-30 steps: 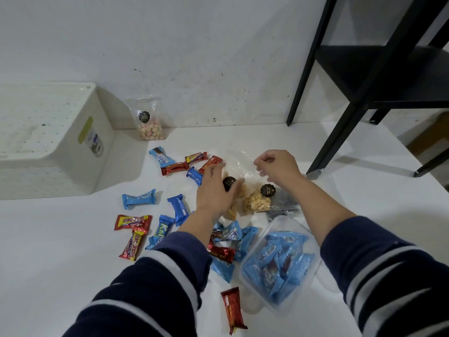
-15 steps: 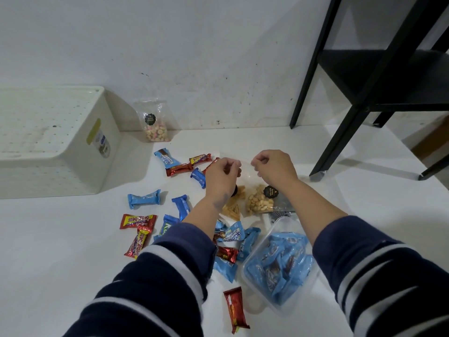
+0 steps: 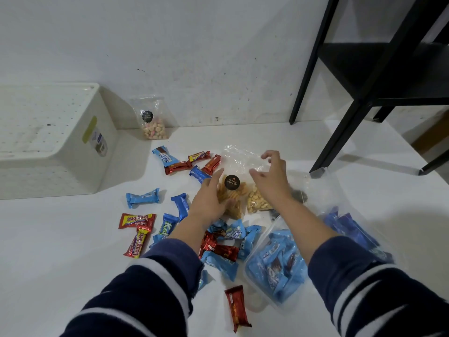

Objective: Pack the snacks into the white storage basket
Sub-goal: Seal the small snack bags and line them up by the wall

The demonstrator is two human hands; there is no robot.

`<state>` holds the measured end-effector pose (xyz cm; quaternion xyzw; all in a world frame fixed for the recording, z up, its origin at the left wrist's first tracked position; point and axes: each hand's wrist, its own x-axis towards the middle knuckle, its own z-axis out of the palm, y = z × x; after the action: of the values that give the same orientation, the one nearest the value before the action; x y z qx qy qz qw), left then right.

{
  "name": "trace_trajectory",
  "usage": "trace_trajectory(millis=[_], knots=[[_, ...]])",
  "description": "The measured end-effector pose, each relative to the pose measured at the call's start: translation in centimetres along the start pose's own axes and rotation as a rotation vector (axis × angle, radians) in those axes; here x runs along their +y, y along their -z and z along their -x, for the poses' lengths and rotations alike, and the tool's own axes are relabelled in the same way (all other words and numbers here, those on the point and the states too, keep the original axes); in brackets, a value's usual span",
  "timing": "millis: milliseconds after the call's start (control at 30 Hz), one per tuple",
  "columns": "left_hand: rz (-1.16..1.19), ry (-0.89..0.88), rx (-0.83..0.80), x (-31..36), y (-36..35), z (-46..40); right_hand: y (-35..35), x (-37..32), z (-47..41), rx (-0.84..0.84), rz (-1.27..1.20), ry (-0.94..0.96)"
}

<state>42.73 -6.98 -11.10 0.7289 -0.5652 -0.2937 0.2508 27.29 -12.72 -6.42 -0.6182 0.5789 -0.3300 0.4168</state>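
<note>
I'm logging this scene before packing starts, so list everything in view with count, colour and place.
White perforated plastic storage basket: one, upside down, far left.
Clear bag of pastel candies: one, against the wall beside the basket.
Clear bag of golden stick snacks: one, black round sticker, centre.
Clear bag of pale round crackers: one, right of the stick snacks.
Small wrapped bars: many, blue, red and yellow, scattered centre-left.
Clear bag of blue wrapped bars: one, lower right.
Black metal shelf frame: one, upper right.
Left hand: on the stick snack bag.
Right hand: fingers spread above the bags.
</note>
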Motion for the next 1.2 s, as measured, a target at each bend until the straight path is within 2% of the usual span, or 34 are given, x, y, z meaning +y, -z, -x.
trace_trajectory(millis=[100, 167, 367, 500, 633, 833, 1067, 1200], knots=[[-0.001, 0.014, 0.033, 0.3, 0.1, -0.1, -1.2, 1.1, 0.6, -0.086, 0.068, -0.071], [-0.012, 0.012, 0.062, 0.4, 0.3, -0.4, -2.2, 0.9, 0.3, -0.072, 0.082, -0.085], [0.077, -0.024, 0.243, 0.6, 4.9, -4.9, -5.3, -4.4, -6.1, -0.035, 0.133, 0.114], [0.121, -0.014, 0.319, -1.2, 9.5, -10.4, -9.9, -8.3, -12.0, -0.059, 0.124, 0.184], [0.070, -0.018, 0.337, -4.6, 12.2, -15.4, -15.0, -9.4, -17.1, -0.088, 0.087, 0.173], [0.077, 0.026, 0.313, -8.9, 12.3, -20.2, -19.5, -8.7, -22.1, -0.182, 0.157, 0.184], [-0.003, 0.001, 0.332, -8.7, 12.3, -19.0, -17.4, -8.0, -21.1, -0.241, 0.245, 0.144], [-0.081, -0.077, 0.253, -6.4, 11.0, -15.7, -13.0, -7.2, -17.4, -0.282, 0.352, 0.083]])
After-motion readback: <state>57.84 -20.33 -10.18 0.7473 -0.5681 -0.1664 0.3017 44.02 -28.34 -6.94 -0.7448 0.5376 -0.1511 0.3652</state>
